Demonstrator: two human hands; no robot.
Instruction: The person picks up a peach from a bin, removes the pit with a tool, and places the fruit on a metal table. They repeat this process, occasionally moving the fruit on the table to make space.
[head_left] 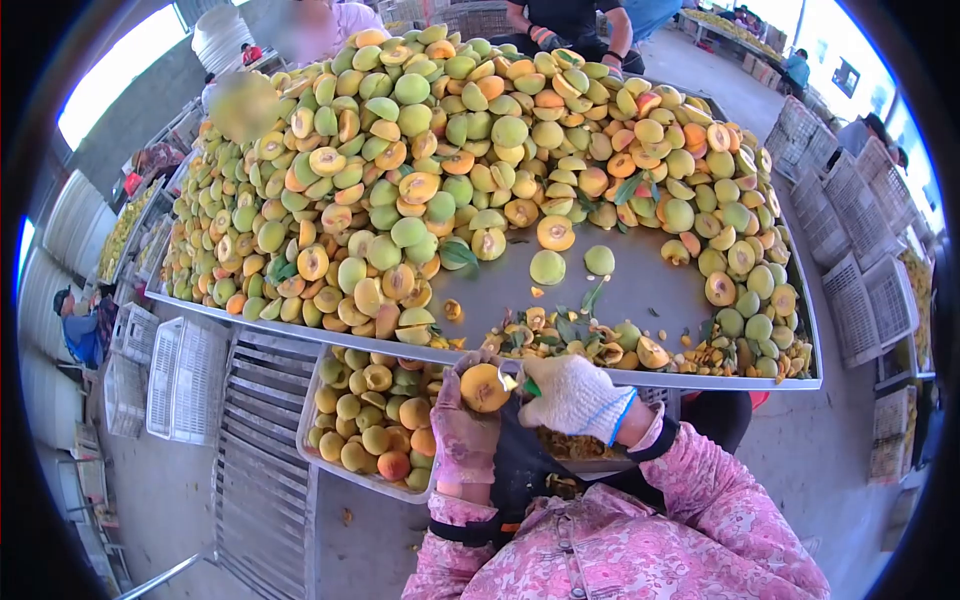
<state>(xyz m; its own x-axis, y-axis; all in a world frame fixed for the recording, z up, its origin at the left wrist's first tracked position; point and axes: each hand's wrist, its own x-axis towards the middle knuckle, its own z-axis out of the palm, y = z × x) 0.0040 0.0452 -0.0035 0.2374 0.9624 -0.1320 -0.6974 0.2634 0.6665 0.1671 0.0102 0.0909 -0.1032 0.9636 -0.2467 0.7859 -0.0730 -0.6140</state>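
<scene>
My left hand (pixel 468 425), in a thin stained glove, is closed around a peach half (pixel 484 388), its cut face turned up with the pit area showing. In a white knitted glove with a blue cuff, my right hand (pixel 578 398) grips a small green-handled knife (pixel 530 388). The short blade meets the right edge of the peach half; its exact shape is hard to make out. Just beyond both hands lie peach scraps and leaves (pixel 570 335) along the table's near edge. To the left of my left hand, a tray (pixel 308 440) holds peaches.
A metal table (pixel 640 262) bears a large heap of halved peaches (pixel 400 170). Left of me stand a slatted metal rack (pixel 262 430) and white plastic crates (pixel 185 380). More crates (pixel 870 310) are stacked at right. Across the table sits a person in dark clothes (pixel 570 25).
</scene>
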